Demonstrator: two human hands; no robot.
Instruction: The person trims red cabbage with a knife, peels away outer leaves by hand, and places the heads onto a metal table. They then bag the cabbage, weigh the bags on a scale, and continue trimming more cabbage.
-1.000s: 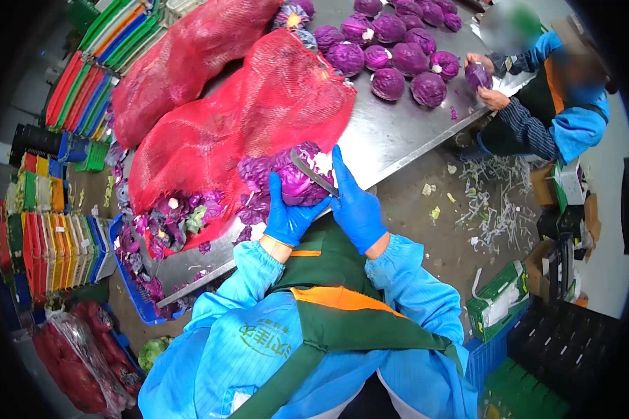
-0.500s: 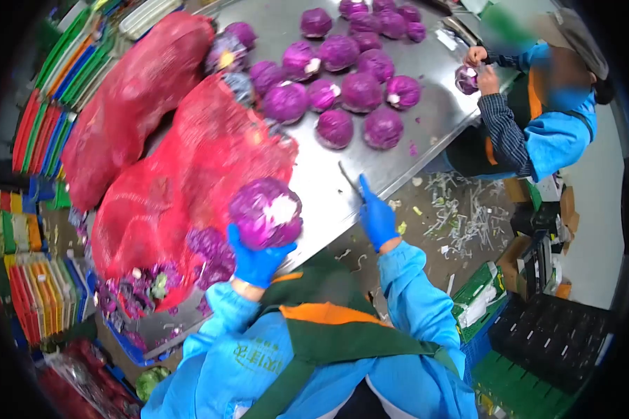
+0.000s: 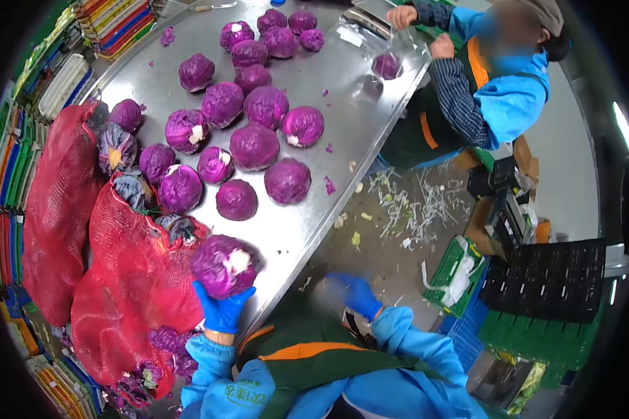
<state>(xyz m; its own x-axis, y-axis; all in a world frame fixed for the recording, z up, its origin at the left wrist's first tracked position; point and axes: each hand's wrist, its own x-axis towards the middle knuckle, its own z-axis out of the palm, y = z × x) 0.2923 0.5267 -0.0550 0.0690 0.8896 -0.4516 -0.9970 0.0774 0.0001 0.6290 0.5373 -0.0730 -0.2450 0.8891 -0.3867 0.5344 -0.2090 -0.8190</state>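
Note:
My left hand (image 3: 220, 311), in a blue glove, cups a purple cabbage (image 3: 220, 269) from below, at the near edge of the metal table. A pale cut stem shows on the cabbage's upper right. Over the floor to the right of the table edge, my gloved right hand (image 3: 360, 297) is closed and partly smeared by motion. A faint blur beyond its fingers is the knife (image 3: 321, 293). Several trimmed purple cabbages (image 3: 254, 146) lie on the metal table (image 3: 307, 80) ahead of my left hand.
Red mesh sacks (image 3: 133, 272) with untrimmed cabbages lie on the left. Across the table's far right corner, a co-worker (image 3: 496, 91) handles a bagged cabbage (image 3: 386, 66). Scraps litter the floor (image 3: 391, 209); crates (image 3: 545, 279) stand at right. Another knife (image 3: 213, 7) rests on the far edge.
My right hand has drawn back from the table edge toward my body with the knife. My left hand still holds the cabbage. The view has turned, and the co-worker's hands are farther from the bagged cabbage.

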